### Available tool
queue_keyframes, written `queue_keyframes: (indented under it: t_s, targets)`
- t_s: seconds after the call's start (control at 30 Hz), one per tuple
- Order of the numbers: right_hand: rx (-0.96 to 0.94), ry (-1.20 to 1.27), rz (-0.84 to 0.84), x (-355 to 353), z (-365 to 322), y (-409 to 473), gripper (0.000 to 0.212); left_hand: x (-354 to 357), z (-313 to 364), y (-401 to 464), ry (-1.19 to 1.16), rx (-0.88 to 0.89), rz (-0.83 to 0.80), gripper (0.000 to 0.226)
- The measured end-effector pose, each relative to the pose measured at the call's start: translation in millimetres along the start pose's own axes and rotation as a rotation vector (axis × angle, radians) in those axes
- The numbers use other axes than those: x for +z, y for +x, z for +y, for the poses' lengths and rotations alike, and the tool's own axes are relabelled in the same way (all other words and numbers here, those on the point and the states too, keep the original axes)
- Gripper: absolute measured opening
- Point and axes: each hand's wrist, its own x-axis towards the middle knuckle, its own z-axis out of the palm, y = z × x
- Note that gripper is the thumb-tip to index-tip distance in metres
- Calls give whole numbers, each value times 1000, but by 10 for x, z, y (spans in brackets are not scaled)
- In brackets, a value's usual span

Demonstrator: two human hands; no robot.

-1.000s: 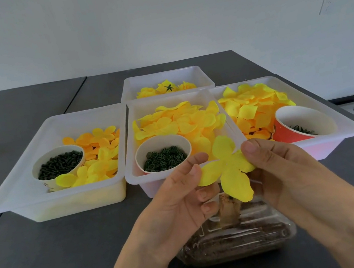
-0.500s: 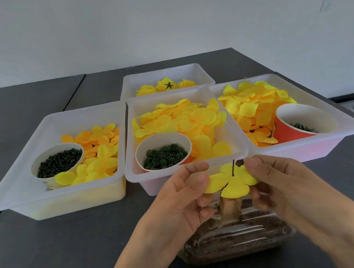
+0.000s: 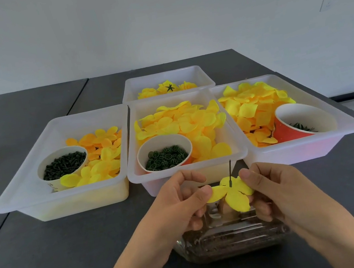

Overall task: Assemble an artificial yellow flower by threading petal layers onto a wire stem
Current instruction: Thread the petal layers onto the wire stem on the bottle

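Here the left hand (image 3: 178, 202) pinches the left edge of a yellow petal layer (image 3: 230, 194) between thumb and fingers, its grip closed on the fabric. The dark wire stem (image 3: 230, 173) pokes up through the layer's centre (so the threading step looks under way), just in front of the middle tray (image 3: 243, 153). The right hand (image 3: 275, 189) pinches the layer's right edge likewise. Beneath sits a clear container (image 3: 232, 239) on the dark surface (image 3: 52, 262). Next, I judge, the layer must slide evenly down the wire without tearing.
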Motion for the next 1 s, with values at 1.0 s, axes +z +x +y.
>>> queue_keyframes:
  t_s: [1.0]
  targets:
    - [-598,-563,242,-7,-648,321,17,454,-128,210,607,460,79,11]
